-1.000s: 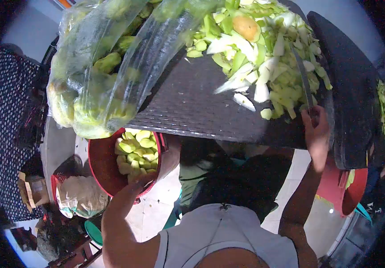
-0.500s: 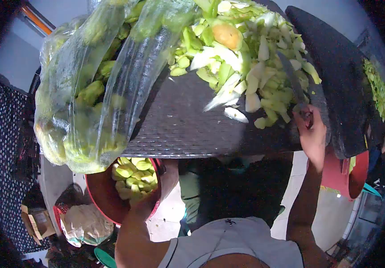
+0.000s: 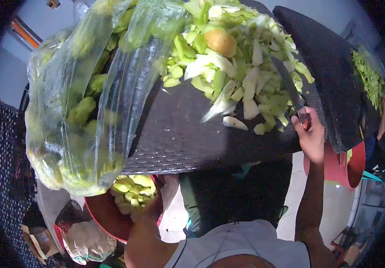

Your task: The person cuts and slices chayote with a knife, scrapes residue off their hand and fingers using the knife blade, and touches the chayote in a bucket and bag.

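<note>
My right hand is closed round the handle of a knife at the table's right front edge, blade pointing up and away. Beside the blade lies a heap of pale green peelings and white slices with a round orange-brown piece on top. My left hand reaches down into a red bucket, by the peeled pale green pieces there; its fingers are hidden. A clear plastic bag of whole green vegetables that look like chayote stands on the table's left.
The dark woven tabletop has a bare patch between bag and heap. To the right, a second dark surface leads to more green peelings. A red tub stands below it. A filled bag sits on the floor at left.
The view has shifted slightly, so the table things appear a little farther left. My right hand still holds the knife; my left hand is still in the bucket.
</note>
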Demonstrator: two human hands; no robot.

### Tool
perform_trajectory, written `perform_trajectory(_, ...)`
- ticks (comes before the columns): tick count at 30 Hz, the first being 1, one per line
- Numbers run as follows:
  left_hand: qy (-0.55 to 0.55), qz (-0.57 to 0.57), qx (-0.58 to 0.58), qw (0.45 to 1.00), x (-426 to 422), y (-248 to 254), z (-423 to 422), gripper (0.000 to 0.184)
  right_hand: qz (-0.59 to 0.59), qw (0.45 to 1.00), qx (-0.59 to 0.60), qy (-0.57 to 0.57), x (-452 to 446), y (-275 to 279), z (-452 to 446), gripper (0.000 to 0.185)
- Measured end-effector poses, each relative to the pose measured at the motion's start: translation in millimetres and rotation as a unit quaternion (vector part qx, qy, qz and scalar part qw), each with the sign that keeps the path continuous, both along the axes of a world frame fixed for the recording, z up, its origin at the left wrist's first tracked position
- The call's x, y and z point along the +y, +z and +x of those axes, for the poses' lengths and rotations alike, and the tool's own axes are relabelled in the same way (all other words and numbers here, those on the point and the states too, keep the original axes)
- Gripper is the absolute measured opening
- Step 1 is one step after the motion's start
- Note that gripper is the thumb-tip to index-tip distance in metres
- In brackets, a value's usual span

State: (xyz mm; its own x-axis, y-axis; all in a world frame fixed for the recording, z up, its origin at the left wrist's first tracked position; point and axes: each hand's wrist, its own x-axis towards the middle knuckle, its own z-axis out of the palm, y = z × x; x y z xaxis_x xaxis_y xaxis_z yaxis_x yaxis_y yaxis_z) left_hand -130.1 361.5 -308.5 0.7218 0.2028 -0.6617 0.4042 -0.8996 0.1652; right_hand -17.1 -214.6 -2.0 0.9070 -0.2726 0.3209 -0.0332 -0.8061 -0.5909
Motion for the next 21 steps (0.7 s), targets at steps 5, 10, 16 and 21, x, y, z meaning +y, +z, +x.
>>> perform_trajectory(5,0.003,0.001,0.009,1.000,1.0,-5.1,4.5,0.040,-0.022,1.000,0.001,0.004,4.5,-6.6,-0.7,0.023)
perform_trajectory(10,0.013,0.002,0.019,1.000,-8.9,-2.0,18.7,0.039,-0.019,0.999,0.027,-0.011,4.7,-3.4,-7.4,0.024)
perform_trajectory(16,0.070,-0.052,-0.045,0.995,3.5,-52.0,10.1,0.034,-0.022,1.000,0.005,0.015,1.1,-6.0,-1.8,0.026)
perform_trajectory(21,0.043,-0.095,-0.161,0.981,24.2,-99.1,-21.9,0.022,-0.004,1.000,0.009,0.009,4.2,-3.8,-5.2,0.027)
